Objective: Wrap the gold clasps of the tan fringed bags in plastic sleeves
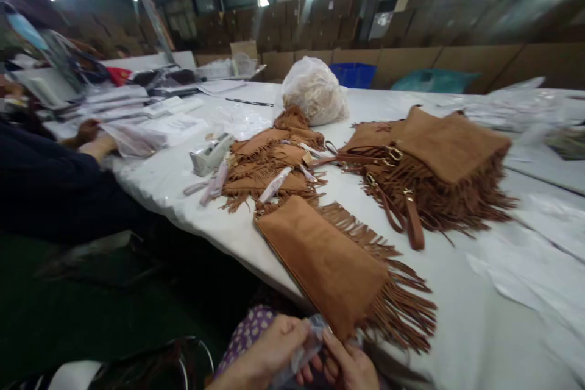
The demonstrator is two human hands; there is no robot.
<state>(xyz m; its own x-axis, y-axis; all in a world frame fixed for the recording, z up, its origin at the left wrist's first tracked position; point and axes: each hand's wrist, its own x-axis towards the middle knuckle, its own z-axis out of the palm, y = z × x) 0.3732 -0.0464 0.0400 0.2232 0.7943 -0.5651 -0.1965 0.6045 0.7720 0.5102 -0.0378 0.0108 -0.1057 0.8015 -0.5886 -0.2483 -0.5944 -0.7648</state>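
Near the bottom centre, my left hand (283, 344) is closed on a small piece of clear plastic (312, 341). My right hand (350, 365) pinches the same plastic from the other side. Just beyond my hands, a tan fringed pouch (320, 256) lies at the table's front edge, its fringe spread to the right. Behind it is a pile of fringed pouches (269, 164) with wrapped straps on top. A larger stack of fringed pouches (452, 146) with brown wrist straps (414, 222) and metal clasps sits to the right.
A tape dispenser (211, 154) stands left of the pile. A stuffed plastic bag (315, 91) sits behind it. At the left, a person's hands (94, 140) are at plastic packaging. Clear plastic sheets (525, 106) lie at the right.
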